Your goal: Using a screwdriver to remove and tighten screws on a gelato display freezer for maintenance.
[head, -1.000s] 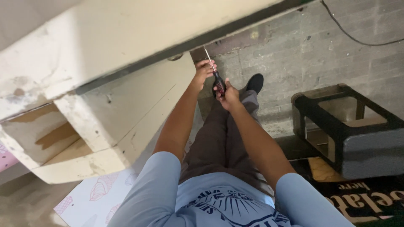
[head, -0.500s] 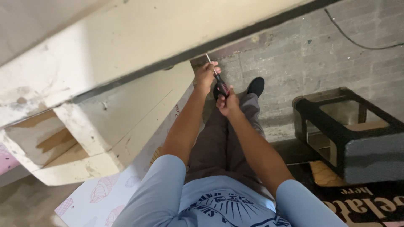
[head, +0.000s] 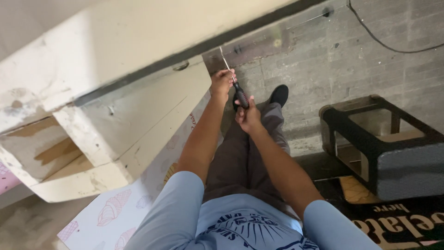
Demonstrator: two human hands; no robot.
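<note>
I am sitting on the floor with both arms stretched out ahead of me, driving a screwdriver (head: 237, 88) into the far edge of the big cream-painted wooden cabinet (head: 138, 115) that lies tipped over to my left. My right hand (head: 249, 116) is wrapped tight round the black handle, nearer to me, and my left hand (head: 223, 82) is curled about the top of the handle where the thin metal shaft (head: 225, 61) comes out, steadying it. The tip meets the dark strip (head: 194, 48) that runs along the cabinet's edge; whether it sits in a screw head I cannot tell, as the spot is too small. I judge that I am in the middle of turning a fastener, with the tool already seated. The next move calls for keeping the shaft in line with the screw, pressing forward from the right hand and twisting without letting the tip slip off. My shoe (head: 279, 94) rests on the grey brick paving (head: 351, 60) just beyond my hands, and a black open-framed stand (head: 370, 143) sits well apart to the right.
</note>
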